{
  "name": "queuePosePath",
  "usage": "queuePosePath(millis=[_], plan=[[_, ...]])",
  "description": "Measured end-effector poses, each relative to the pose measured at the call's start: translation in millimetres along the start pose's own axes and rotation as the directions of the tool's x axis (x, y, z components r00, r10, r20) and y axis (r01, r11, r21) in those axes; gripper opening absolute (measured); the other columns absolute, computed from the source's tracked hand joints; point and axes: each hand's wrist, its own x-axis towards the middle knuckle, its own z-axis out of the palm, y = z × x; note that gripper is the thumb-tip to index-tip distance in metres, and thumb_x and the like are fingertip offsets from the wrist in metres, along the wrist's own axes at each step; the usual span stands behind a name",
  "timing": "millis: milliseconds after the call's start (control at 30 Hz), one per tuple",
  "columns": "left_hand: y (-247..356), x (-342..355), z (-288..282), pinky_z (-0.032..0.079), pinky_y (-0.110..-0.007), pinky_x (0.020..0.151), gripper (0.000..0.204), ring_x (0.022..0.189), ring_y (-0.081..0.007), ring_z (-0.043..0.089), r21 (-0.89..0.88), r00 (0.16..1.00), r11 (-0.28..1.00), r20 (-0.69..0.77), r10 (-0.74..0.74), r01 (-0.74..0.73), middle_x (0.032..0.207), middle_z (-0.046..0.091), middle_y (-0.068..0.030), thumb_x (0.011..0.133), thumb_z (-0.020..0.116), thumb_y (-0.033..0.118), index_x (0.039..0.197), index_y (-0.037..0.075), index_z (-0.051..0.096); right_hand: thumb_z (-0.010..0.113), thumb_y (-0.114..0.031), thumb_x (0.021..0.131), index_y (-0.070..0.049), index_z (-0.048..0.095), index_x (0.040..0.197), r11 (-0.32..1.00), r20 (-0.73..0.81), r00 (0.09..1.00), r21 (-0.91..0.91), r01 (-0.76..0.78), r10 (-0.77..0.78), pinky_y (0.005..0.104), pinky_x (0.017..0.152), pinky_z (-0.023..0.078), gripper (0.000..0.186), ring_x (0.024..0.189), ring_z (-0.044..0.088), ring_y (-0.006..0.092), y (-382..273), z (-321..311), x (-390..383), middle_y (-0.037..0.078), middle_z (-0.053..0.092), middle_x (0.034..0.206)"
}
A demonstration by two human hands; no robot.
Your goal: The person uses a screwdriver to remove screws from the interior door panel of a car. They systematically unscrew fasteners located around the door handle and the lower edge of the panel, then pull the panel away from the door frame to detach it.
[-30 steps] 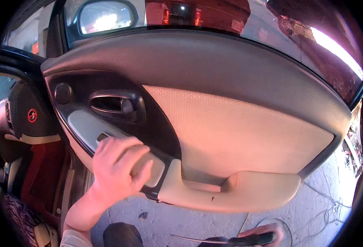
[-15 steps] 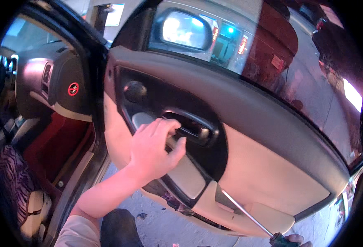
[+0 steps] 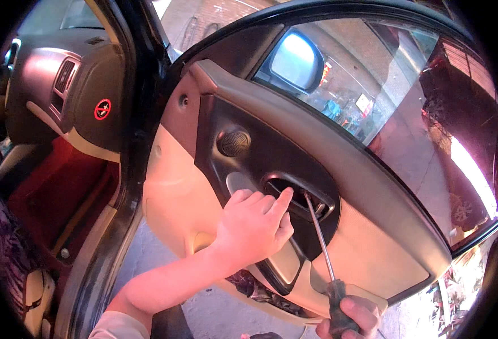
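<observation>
The car door's inner panel (image 3: 384,231), beige below and dark above, stands swung out before me. My left hand (image 3: 254,226) holds nothing; its index finger is stretched to the rim of the black door-handle recess (image 3: 286,186), with the other fingers bent. At lower right my right hand (image 3: 362,316) is closed round the dark handle of a long screwdriver (image 3: 323,246). The metal shaft slants up and left, and its tip is inside the recess, by the inner handle. Exactly what the tip touches is too small to tell.
A round speaker grille (image 3: 234,143) sits left of the recess. Above the panel are the window glass and side mirror (image 3: 296,59). Clutter fills the door pocket (image 3: 266,294). The dashboard (image 3: 40,73) and a zebra-patterned seat (image 3: 0,237) are at left.
The screwdriver has risen from the panel's lower part into the handle recess. My left hand now points its index finger at the recess rim. The view has shifted, showing more of the window.
</observation>
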Motion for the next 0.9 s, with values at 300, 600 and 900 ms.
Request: queuePosePath(millis=[300, 600, 900], plan=[[-7, -5, -3, 0.039, -0.033, 0.059, 0.05, 0.054, -0.019, 0.051, -0.042, 0.998, 0.999, -0.061, 0.015, -0.017, 0.06, 0.053, 0.0011, 0.065, 0.075, 0.012, 0.114, 0.006, 0.068, 0.083, 0.006, 0.07, -0.01, 0.043, 0.13, 0.958, 0.041, 0.973, -0.167, 0.231, -0.227, 0.041, 0.071, 0.058, 0.074, 0.092, 0.067, 0.0385, 6, 10, 18, 0.019, 0.059, 0.125], [-7, -6, -4, 0.039, -0.033, 0.06, 0.05, 0.056, -0.0185, 0.054, -0.007, 0.998, 1.0, -0.067, 0.021, -0.021, 0.061, 0.055, 0.0017, 0.067, 0.075, 0.013, 0.116, 0.007, 0.067, 0.086, -0.005, 0.072, -0.01, 0.043, 0.128, 0.907, -0.016, 0.939, -0.267, 0.326, -0.342, 0.0387, 0.064, 0.059, 0.071, 0.083, 0.069, 0.0353, 25, 20, 18, 0.022, 0.063, 0.115], [0, -2, -8, 0.041, -0.035, 0.063, 0.036, 0.059, -0.0194, 0.058, 0.038, 1.0, 0.999, -0.004, 0.022, -0.022, 0.064, 0.059, 0.0, 0.076, 0.074, 0.019, 0.11, 0.007, 0.07, 0.081, -0.011, 0.079, -0.006, 0.059, 0.112, 0.875, -0.112, 0.907, -0.333, 0.351, -0.407, 0.0373, 0.063, 0.057, 0.04, 0.077, 0.068, 0.0296, -8, 44, 64, 0.018, 0.067, 0.107]])
